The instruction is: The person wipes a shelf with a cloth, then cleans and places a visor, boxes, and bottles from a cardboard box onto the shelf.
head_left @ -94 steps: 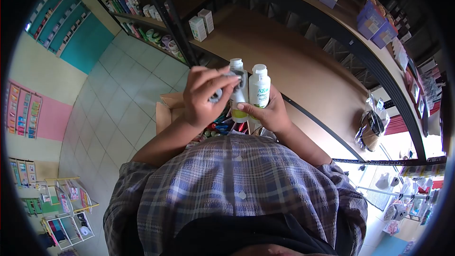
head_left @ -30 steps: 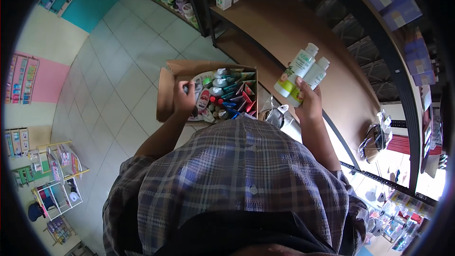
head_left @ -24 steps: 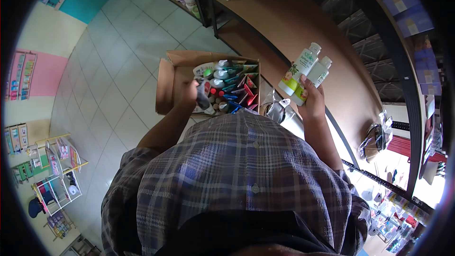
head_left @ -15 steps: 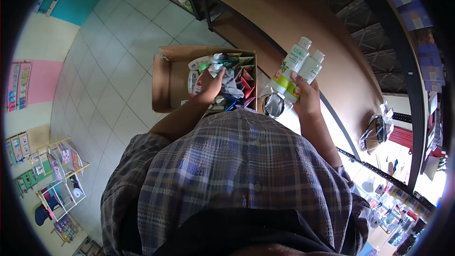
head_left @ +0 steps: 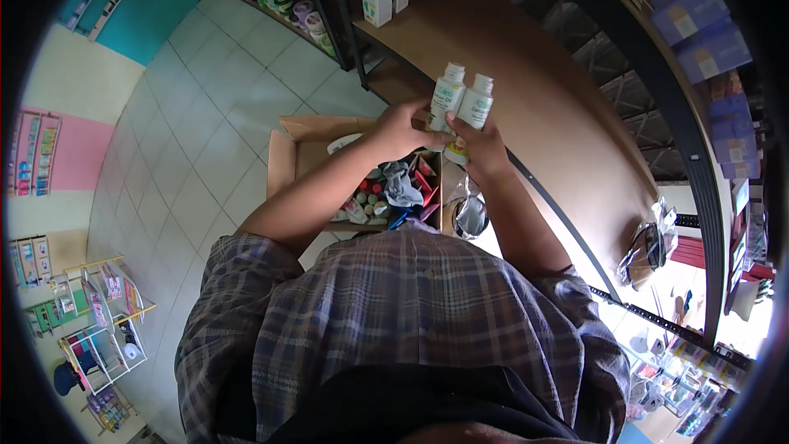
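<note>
Two white bottles with green lettering, a left bottle (head_left: 447,97) and a right bottle (head_left: 477,104), stand side by side and slightly tilted above the shelf edge. My right hand (head_left: 485,146) is closed around their lower part, thumb across the front. My left hand (head_left: 400,131) grips the left bottle from its side, with some fingers hidden behind it. Below my hands, an open cardboard box (head_left: 282,166) holds several bottles, red and green packets and a crumpled grey cloth-like item (head_left: 403,187). My left forearm covers part of the box.
A brown shelf (head_left: 542,107) runs along the right, with two small white cartons (head_left: 378,2) at its far end. A clear plastic-wrapped item (head_left: 470,212) lies beside the box. Purple boxes (head_left: 689,16) line the upper right. At left stands a wire display rack (head_left: 111,345) on the tiled floor.
My left hand has come up out of the box to the left bottle. My right hand has brought both bottles leftward, nearer my body's midline, and they stand more upright.
</note>
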Demonstrator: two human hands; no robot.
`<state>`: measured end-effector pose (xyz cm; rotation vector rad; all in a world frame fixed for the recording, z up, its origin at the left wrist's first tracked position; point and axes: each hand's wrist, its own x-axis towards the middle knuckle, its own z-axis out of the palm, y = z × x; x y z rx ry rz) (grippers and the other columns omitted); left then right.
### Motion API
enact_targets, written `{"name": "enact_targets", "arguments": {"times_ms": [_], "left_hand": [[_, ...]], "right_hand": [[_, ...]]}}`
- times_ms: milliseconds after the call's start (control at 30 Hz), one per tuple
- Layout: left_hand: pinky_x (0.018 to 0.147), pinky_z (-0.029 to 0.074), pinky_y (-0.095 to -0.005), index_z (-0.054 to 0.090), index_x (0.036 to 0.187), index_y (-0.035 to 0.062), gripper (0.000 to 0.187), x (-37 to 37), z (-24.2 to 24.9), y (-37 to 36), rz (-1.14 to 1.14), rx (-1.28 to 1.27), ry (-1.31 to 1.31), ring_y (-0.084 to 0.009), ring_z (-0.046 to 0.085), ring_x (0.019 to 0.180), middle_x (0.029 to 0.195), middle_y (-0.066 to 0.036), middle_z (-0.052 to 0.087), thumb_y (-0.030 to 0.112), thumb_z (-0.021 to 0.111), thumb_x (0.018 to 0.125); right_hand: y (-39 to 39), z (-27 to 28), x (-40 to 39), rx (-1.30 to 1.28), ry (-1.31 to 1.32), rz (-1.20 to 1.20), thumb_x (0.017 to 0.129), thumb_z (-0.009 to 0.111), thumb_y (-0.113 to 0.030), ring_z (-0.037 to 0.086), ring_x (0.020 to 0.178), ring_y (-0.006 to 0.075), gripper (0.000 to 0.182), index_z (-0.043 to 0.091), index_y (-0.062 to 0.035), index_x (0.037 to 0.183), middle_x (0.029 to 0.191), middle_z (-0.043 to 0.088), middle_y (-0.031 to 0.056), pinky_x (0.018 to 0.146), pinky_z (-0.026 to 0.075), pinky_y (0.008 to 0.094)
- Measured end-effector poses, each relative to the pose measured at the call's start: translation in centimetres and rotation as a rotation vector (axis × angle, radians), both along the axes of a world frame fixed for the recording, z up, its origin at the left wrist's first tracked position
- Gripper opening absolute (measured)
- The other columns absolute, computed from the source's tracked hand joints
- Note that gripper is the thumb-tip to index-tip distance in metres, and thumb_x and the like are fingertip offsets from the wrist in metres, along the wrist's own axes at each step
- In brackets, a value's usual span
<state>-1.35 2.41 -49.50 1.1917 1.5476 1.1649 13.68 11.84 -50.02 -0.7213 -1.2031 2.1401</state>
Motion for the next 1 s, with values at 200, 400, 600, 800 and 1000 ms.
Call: {"name": "enact_targets", "arguments": {"times_ms": [200,400,600,800,1000], "left_hand": [[0.076,0.051,-0.0344,0.057,0.120,0.0035,0.057,-5.6,-5.0,6.2,0.266,0.130,0.043,-0.0216,0.066,0.085,0.091,-0.012,0.068,0.024,0.081,0.072],[0.078,0.049,-0.0407,0.055,0.112,0.0021,0.045,-10.8,-7.0,12.2,0.539,0.347,0.306,-0.0345,0.062,0.091,0.099,-0.019,0.063,0.010,0.077,0.073],[0.089,0.047,-0.0449,0.051,0.123,0.0036,0.057,-12.7,-8.2,13.9,0.564,0.318,0.385,-0.0394,0.058,0.106,0.110,-0.021,0.060,0.003,0.075,0.071],[0.093,0.044,-0.0466,0.050,0.123,0.0034,0.057,-13.2,-7.2,13.8,0.524,0.243,0.384,-0.0409,0.053,0.112,0.114,-0.021,0.057,0.005,0.075,0.072],[0.094,0.043,-0.0470,0.049,0.121,0.0016,0.054,-13.7,-9.1,14.4,0.537,0.292,0.446,-0.0414,0.052,0.111,0.115,-0.022,0.056,0.007,0.074,0.074]], "right_hand": [[4.1,-1.6,-2.2,0.155,-0.364,-0.065,0.087,0.066,-0.006,0.061,0.080,0.0176,0.037,0.048,-0.0075,0.119,0.095,0.059,0.0052,0.073,0.054,0.0336],[7.6,-3.2,-5.0,0.115,0.042,-0.059,0.085,0.063,0.003,0.055,0.107,0.0225,0.061,0.031,-0.0117,0.135,0.116,0.051,0.0100,0.087,0.051,0.0416],[8.3,-2.8,-7.1,0.279,-0.139,-0.127,0.078,0.070,0.004,0.053,0.111,0.0207,0.064,0.036,-0.0074,0.131,0.118,0.052,0.0089,0.092,0.047,0.0344],[11.1,-5.4,-9.9,0.383,-0.161,-0.167,0.075,0.073,0.004,0.052,0.116,0.0221,0.071,0.036,-0.0069,0.135,0.123,0.051,0.0094,0.097,0.046,0.0359],[15.2,-7.5,-14.1,0.501,-0.247,-0.122,0.073,0.072,0.007,0.052,0.119,0.0239,0.072,0.036,-0.0057,0.134,0.127,0.050,0.0122,0.100,0.045,0.0371]]}}
